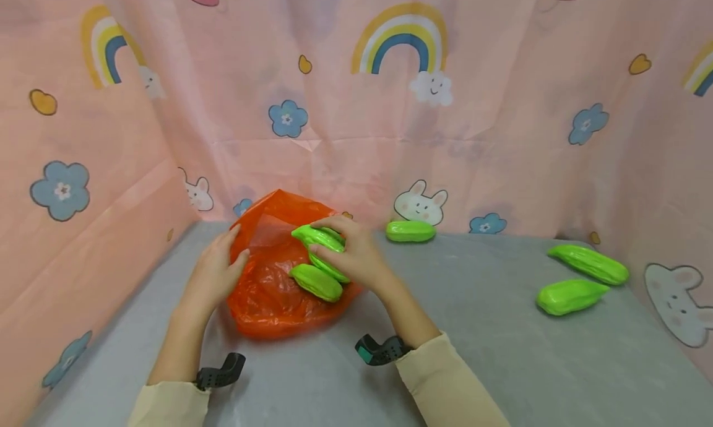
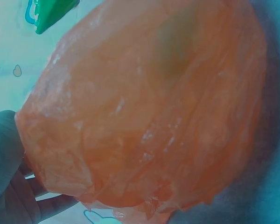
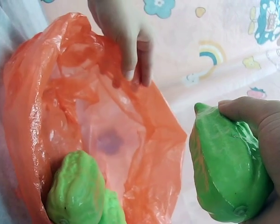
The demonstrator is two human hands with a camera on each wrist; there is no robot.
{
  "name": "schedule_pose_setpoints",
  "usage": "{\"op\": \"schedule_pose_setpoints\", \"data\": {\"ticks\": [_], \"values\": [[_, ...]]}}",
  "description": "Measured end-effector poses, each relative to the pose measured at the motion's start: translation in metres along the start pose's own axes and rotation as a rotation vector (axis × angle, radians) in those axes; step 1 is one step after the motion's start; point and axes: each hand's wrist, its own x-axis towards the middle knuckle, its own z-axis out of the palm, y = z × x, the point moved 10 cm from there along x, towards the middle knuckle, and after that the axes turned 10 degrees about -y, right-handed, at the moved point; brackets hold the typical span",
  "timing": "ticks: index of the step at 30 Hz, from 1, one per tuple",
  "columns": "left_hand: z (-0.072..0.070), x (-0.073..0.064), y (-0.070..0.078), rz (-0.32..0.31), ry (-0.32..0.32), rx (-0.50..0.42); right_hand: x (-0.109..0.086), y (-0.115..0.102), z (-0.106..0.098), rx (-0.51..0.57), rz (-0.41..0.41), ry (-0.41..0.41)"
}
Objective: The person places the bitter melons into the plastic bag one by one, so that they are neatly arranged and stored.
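An orange plastic bag [image 1: 267, 297] stands with its mouth spread, left of the middle in the head view. My left hand [image 1: 214, 267] grips the bag's left rim, thumb on one side of the film and fingers on the other. Over the opening, my right hand [image 1: 356, 250] holds a green, ridged bitter melon [image 3: 228, 168] between thumb and fingers. Two more bitter melons lie in the bag, one in front [image 3: 77, 189] partly covering the other [image 3: 113, 210]. Through the film in the left wrist view, a dim green shape [image 2: 175, 46] shows.
One bitter melon [image 1: 410, 231] lies against the back curtain. Two others, a rear one [image 1: 590, 264] and a front one [image 1: 570, 296], rest at the right on the grey table [image 1: 473, 353]. A pink patterned curtain [image 1: 345, 161] encloses the back and sides.
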Motion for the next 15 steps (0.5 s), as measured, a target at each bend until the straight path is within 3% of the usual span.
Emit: {"op": "schedule_pose_setpoints", "data": {"ticks": [7,15], "values": [[0.001,0.003,0.003,0.009,-0.003,0.0,-0.002,0.0,-0.001,0.001,0.001,0.001],[0.003,0.003,0.004,0.014,-0.002,0.001,-0.001,-0.005,0.017,0.015,0.006,-0.063]]}}
